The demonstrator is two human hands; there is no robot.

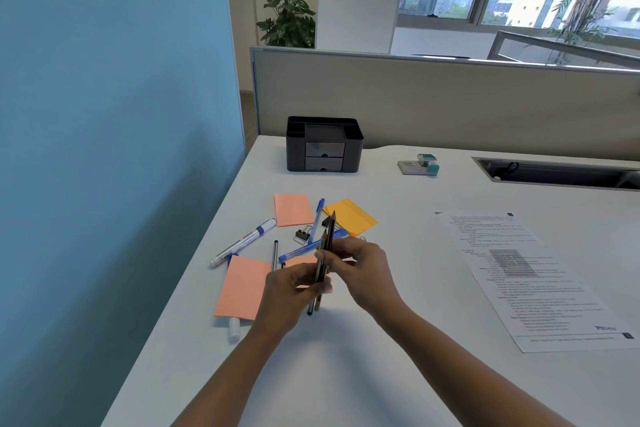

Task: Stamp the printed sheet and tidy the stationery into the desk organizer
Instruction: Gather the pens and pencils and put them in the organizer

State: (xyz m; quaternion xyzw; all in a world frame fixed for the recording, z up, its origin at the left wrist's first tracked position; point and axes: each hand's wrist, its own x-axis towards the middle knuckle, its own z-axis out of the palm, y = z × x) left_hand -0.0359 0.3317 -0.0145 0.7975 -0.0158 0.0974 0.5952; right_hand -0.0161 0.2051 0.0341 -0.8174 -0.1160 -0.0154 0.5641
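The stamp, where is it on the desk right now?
In the head view, the stamp sits at the far side of the desk, right of the black organizer and beyond the printed sheet.

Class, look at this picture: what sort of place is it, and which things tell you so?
Most likely an open-plan office. A white desk backs onto a beige partition, a black desk organizer stands at its far end, and a printed sheet lies nearby.

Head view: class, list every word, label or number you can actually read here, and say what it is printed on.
None can be read.
Printed sheet: lines of text, too small and blurred.
White marker: label blurred.
Blue pen: barrel print blurred.
Stamp: base label unreadable.
Sticky notes and desk organizer: no text visible.
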